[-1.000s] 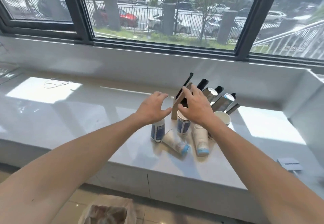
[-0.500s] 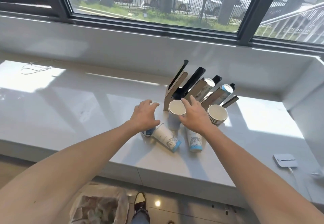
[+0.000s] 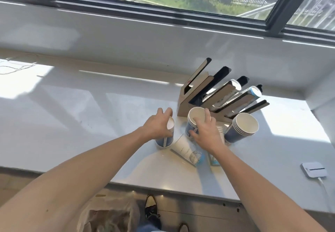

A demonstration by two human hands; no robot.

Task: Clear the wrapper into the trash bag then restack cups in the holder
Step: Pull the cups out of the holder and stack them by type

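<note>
1. Cups are the whole business in the head view, the only view there is. A second ago both hands hovered over the cluster with fingers spread; now they have dropped and closed on two separate stacks. The camera has also tipped downward, bringing the floor into view.

2. What that suggests: the restacking half of the task is under way. I can't pick out a loose wrapper on the counter, though a sleeved cup stack lies on its side, near the front edge, between the two hands. The trash bag sits open on the floor below the counter's near edge.

3. Left hand: its fingers curl over the rim of the left cup stack, thumb on the near side. This stack stands upright, well left of the holder.

4. Right hand: it grips the middle cup stack, one finger hooked inside the mouth and the thumb against the blue outer wall. This stack stands just in front of the holder's base.

5. A right cup stack leans untouched just right of that hand. The holder's two left slots look empty; the slots further right hold cups.
</note>
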